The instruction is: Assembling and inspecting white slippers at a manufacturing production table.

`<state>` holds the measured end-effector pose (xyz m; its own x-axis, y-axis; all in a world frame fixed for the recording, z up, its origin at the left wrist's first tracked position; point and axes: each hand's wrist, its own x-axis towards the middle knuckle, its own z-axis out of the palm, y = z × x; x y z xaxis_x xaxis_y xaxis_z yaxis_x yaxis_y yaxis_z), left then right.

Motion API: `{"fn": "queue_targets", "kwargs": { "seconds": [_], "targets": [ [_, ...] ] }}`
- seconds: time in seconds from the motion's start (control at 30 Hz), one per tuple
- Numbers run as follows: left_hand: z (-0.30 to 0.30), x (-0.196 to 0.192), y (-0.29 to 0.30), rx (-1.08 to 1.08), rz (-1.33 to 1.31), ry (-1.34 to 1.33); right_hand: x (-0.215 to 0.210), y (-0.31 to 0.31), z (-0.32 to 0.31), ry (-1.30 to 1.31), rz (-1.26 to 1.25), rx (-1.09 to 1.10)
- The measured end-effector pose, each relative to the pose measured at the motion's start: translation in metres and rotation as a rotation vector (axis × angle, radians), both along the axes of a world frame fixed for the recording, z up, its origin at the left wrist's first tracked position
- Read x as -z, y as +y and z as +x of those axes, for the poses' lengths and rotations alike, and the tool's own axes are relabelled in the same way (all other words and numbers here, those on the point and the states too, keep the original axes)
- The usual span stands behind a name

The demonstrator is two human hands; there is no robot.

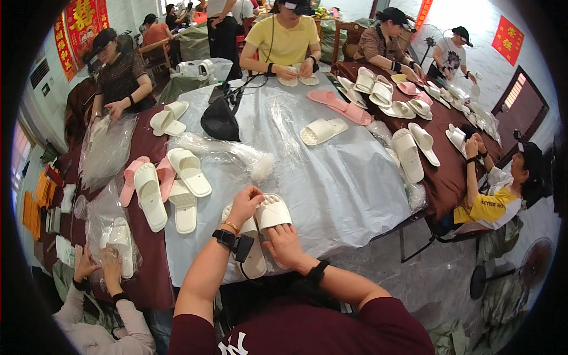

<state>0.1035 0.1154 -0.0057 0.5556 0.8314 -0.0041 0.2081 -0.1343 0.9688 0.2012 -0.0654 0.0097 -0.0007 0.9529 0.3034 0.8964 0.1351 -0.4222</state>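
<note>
A pair of white slippers lies in front of me at the table's near edge, toes pointing away. My right hand point(286, 245) grips the right slipper point(273, 210), its fingers at the opening under the strap and its thumb along the side. Above the left slipper point(254, 260), my left hand point(245, 204) is closed, thumb and fingers pinched together by the toe end. Whatever is between those fingertips is too small to make out. My left hand and wrist partly cover the left slipper's strap.
White slippers point(150, 196) and pink slippers point(134, 177) lie to the left, near crumpled clear plastic point(236, 155). A black cap point(220, 120) rests farther back. At lower left a co-worker's hands point(111, 267) touch a bagged slipper. Other people work around the table, with more slippers point(407, 155) at right.
</note>
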Motion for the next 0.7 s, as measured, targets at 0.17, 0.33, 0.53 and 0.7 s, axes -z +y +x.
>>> {"fn": "queue_targets", "kwargs": {
  "seconds": [0.17, 0.33, 0.53, 0.7],
  "targets": [
    [-0.006, -0.024, -0.007, -0.071, 0.011, -0.180, -0.006, -0.003, 0.025, 0.259, 0.254, -0.051],
    [-0.011, -0.025, -0.018, -0.072, -0.027, -0.314, -0.023, 0.052, 0.017, 0.679, 0.287, 0.120],
    [-0.013, -0.033, -0.022, -0.088, -0.137, -0.339, 0.016, 0.111, 0.022, 1.051, -0.050, -0.017],
    [-0.019, -0.031, -0.021, -0.239, -0.082, -0.277, 0.007, 0.115, 0.023, 1.203, 0.030, 0.045]
  ]
}}
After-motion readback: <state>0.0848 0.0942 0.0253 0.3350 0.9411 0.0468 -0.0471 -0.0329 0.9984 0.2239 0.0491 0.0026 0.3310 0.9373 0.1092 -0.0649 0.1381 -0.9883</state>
